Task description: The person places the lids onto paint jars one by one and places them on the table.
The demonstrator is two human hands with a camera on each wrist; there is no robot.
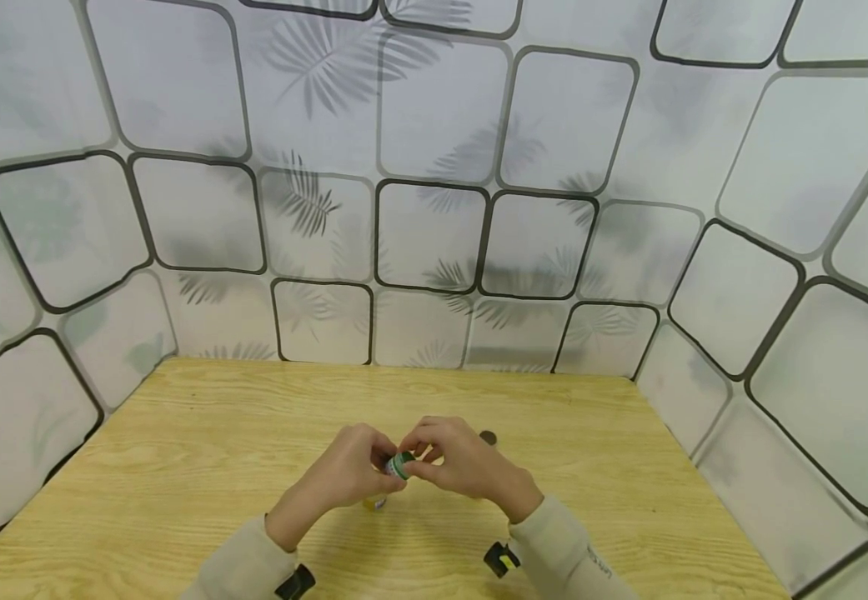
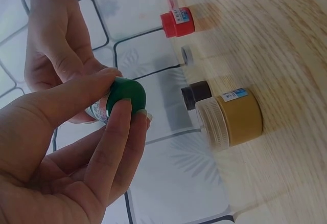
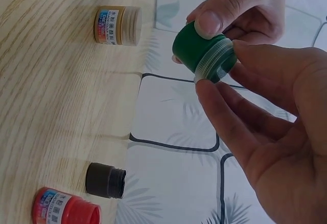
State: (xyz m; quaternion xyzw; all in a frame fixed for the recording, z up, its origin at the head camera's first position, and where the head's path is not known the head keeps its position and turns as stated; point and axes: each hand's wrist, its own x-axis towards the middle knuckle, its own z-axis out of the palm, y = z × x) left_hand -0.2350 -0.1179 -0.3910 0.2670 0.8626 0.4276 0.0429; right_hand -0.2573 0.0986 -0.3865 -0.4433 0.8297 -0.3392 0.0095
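Green jar (image 3: 190, 45) is up off the table (image 1: 253, 417), tilted, between both hands. Left hand (image 1: 351, 468) pinches the body, right hand (image 1: 458, 457) pinches the clear lid (image 3: 212, 63), thumb against fingers on each. Looks light, stiff plastic; smooth body may slip, ribbed lid should grip better. Hold the body at its base, lid by the rim. Yellow jar (image 1: 375, 502) near left, dark jar (image 1: 488, 437) far right.
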